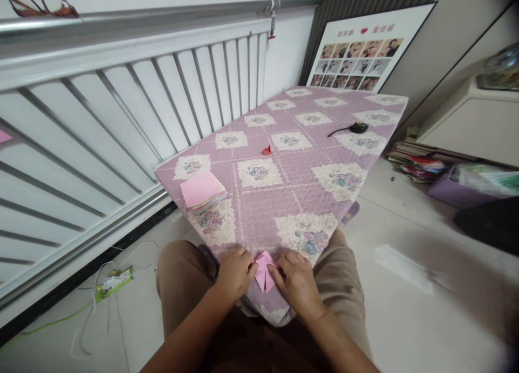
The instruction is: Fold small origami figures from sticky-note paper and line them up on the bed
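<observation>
Pressing a folded pink paper (264, 271) on the quilted table edge (284, 200), left hand (235, 273) and right hand (298, 284) both pinch it.

Soft, even indoor light, mauve quilted floral tablecloth (300, 173) lit without glare, pink folded paper square (264, 273) at its near edge sharp, white metal railing bars (121, 119) left of it bowed by wide-angle distortion, pale floor (405, 308) right of it smeared, corners beyond vignetted dark.

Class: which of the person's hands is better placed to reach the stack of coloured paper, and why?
Probably the left. The paper stack lies left of the pink folded paper, on the side of the left hand; the right hand would have to cross over.
</observation>
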Demonstrator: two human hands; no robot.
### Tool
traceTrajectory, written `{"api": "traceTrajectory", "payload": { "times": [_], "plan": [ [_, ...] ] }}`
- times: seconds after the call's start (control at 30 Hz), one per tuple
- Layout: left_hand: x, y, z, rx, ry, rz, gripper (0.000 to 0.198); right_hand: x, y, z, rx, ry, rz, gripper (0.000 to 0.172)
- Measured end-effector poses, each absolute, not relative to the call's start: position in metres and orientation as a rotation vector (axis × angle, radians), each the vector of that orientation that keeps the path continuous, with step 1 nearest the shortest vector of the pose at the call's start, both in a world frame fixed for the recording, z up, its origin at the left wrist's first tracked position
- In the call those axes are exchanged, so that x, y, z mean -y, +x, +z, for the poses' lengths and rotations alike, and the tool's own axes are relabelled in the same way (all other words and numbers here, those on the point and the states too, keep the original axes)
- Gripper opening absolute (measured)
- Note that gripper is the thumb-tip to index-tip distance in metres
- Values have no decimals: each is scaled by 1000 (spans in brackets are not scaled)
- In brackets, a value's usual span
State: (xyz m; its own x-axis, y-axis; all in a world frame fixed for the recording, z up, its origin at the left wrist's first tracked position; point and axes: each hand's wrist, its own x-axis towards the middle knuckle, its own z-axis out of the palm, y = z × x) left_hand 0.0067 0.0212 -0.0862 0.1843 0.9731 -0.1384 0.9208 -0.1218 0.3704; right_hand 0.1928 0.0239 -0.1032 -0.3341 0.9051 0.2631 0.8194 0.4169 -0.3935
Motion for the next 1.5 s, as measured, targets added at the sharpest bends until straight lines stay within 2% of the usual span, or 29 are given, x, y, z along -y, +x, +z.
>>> {"api": "traceTrajectory", "payload": {
  "times": [0.2,0.33,0.43,0.53,0.73,0.9,1.23,1.4,1.5],
  "plan": [
    [-23,8,-87,-1825,2052,189,7,-26,191,-103,2220,-1565,215,18],
    [-22,7,-87,-1756,2094,185,10,-23,188,-101,2285,-1472,182,14],
    [-21,6,-88,-1756,2143,183,12,-17,182,-101,2355,-1255,205,26],
    [-21,5,-89,-1757,2158,163,13,-10,181,-106,2398,-1125,274,24],
    [-19,1,-92,-1649,2218,228,20,-10,209,-108,2376,-1197,450,28],
    [-17,-1,-100,-1524,2311,311,24,-14,219,-93,2443,-1135,623,48],
    [-16,-5,-109,-1487,2377,354,25,-18,210,-96,2371,-1117,506,18],
    [-13,-6,-108,-1490,2432,294,25,-21,212,-95,2404,-1033,501,24],
    [-12,-5,-105,-1501,2450,268,25,-23,213,-96,2384,-1021,494,22]
  ]
}}
